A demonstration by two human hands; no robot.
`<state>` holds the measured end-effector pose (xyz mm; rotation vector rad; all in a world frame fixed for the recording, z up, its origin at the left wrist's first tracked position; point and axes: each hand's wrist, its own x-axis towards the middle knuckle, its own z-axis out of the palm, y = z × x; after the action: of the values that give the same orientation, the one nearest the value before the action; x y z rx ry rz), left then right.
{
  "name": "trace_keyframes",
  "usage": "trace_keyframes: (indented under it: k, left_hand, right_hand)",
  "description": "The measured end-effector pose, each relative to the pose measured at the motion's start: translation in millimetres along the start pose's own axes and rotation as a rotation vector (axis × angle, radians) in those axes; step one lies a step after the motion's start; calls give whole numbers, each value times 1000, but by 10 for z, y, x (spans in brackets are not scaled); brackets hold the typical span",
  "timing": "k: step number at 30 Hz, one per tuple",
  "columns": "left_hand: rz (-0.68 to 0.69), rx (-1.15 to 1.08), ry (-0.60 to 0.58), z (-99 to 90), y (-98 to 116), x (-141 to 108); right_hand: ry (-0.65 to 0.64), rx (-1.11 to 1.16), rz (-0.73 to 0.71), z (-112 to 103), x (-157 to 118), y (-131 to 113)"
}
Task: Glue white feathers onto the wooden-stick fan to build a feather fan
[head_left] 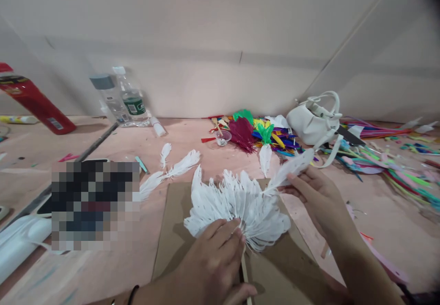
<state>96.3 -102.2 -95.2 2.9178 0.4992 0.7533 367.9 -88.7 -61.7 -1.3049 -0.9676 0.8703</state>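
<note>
A fan of white feathers (233, 199) spreads over a brown cardboard sheet (172, 213). My left hand (220, 250) rests at the base of the fan, its fingers together on the quill ends and its thumb by a thin pale stick (244, 273) that runs down toward me. On the right, my right hand (312, 193) pinches a single white feather (290, 167) between thumb and fingers. The tip of that feather points up and right, and its lower end reaches the fan's upper right edge. Another white feather (265, 159) lies just behind the cardboard.
Loose white feathers (184, 164) lie left of the fan. Coloured feathers (242, 133), a small plastic cup (222, 137) and a white handbag (311, 122) stand at the back. Bottles (132, 103) and a red bottle (41, 103) are back left; coloured pipe cleaners (395, 172) lie right.
</note>
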Motion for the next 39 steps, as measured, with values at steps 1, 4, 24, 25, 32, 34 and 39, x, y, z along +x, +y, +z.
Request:
trace_keyframes:
  k: [1,4,24,25,32,34,39]
  left_hand:
    - [-3,-8,1,5,-15,-8]
    - [-7,-49,2,33,-62,-25]
    - [65,15,2,-57,-33,22]
    - [65,22,-2,-52,-36,16]
    - [64,59,40,52,-77,-10]
    - [65,73,9,58,-81,-13]
    - [64,57,-63,31,-81,-11]
  right_hand:
    - [34,16,-13,-18,0,5]
    - [93,29,-21,-48,-4,0]
    - [-319,-310,337,181,-89,156]
    - [-317,-326,337,191,-99,172]
    - [-305,-384,328,211,-122,227]
    - [-306,-401,307,209,-111,218]
    - [-323,-457,250,204,-86,213]
